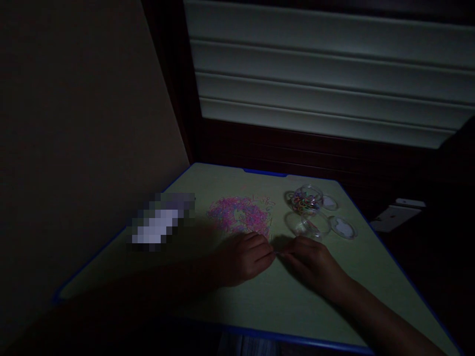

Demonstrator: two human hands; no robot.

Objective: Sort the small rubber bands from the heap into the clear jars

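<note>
My left hand (252,257) is closed in a pinch near the middle of the table, just in front of a spread pile of small pink and purple rubber bands (228,207). Facing it from the right, my right hand (311,259) pinches too. Between the two sets of fingertips runs a short, thin, pale strand (278,252), which looks like a rubber band; the dim light hides its detail. Beyond my right hand stand a clear round jar (319,225) and, behind it, another clear jar holding many-coloured rubber bands (305,202).
Two round lids (343,227) with white labels lie right of the jars. A blurred-out pale object (156,227) rests on the table's left side. The light table (297,306) has a blue edge. A wall adjoins on the left, and a slatted panel (315,64) stands behind.
</note>
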